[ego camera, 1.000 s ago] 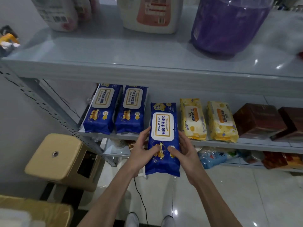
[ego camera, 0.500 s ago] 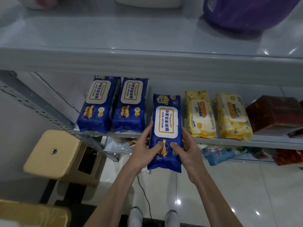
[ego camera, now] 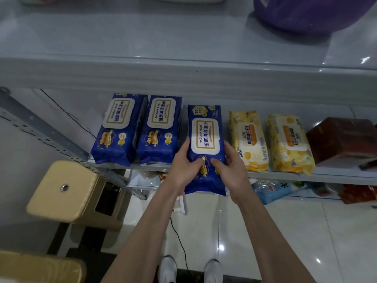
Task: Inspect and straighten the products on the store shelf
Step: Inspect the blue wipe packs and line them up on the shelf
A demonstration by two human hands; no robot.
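A blue wipes pack (ego camera: 206, 131), overhanging the grey shelf (ego camera: 306, 175) above a glossy tiled floor (ego camera: 285, 231), is being held by the left hand (ego camera: 181, 170) and right hand (ego camera: 230, 172), both grips curled round it.

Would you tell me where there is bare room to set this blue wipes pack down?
Free: the middle-shelf slot between the second blue wipes pack and the first yellow wipes pack, and the glossy grey upper shelf left of the purple tub. Crowded from there to the brown box.
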